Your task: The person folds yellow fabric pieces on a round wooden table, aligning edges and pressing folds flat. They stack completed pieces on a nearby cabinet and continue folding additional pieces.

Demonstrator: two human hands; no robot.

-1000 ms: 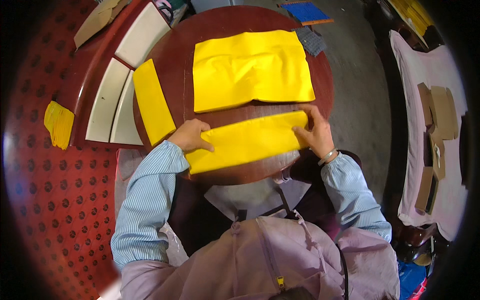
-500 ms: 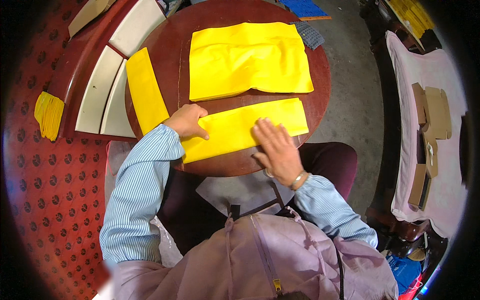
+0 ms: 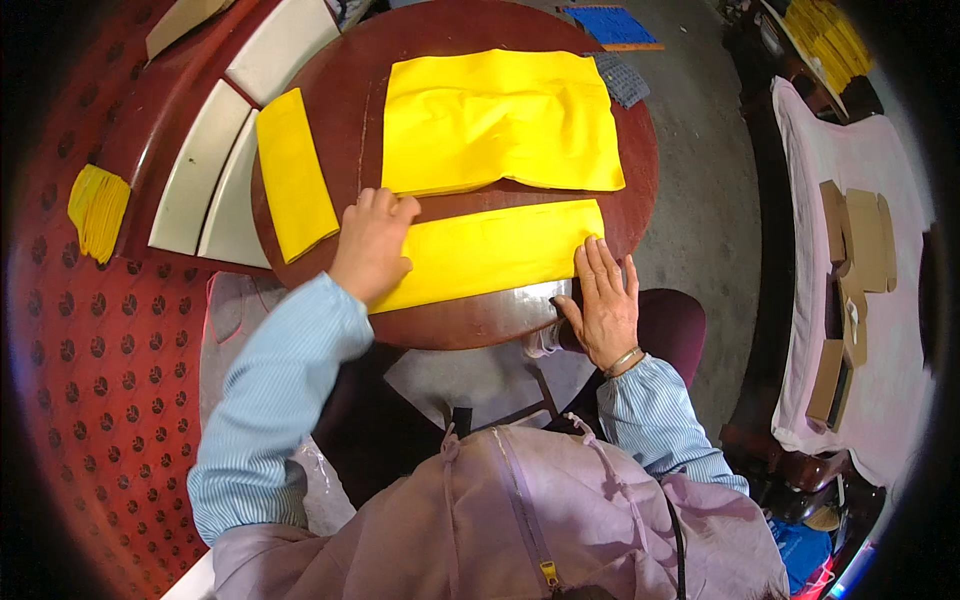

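— What's the biggest thing there?

— A round table (image 3: 640, 190) of dark red-brown polished wood, glossy at the near rim. On its far half lies a large yellow sheet (image 3: 497, 122), roughly rectangular, matte and lightly creased like thin cloth or paper.

— And the piece under the hands?

— A folded yellow strip (image 3: 490, 253), same flat yellow, long and narrow with crisp straight edges. It lies on the near half of the table, just beside the big sheet. Its long axis runs left to right across the person, the right end tipped slightly away.

— Anything else yellow?

— A shorter folded yellow piece (image 3: 293, 172) at the table's left edge, long axis pointing away from the person. Well off to the left, a small yellow stack (image 3: 97, 210) sits on red dotted flooring.

— How do the hands sit?

— The left hand (image 3: 372, 247) rests palm down on the strip's left end, fingers together and slightly curled, pressing rather than pinching. The right hand (image 3: 604, 300) lies flat with fingers spread, fingertips (image 3: 590, 250) touching the strip's right end, palm on the table rim. Neither hand holds anything.
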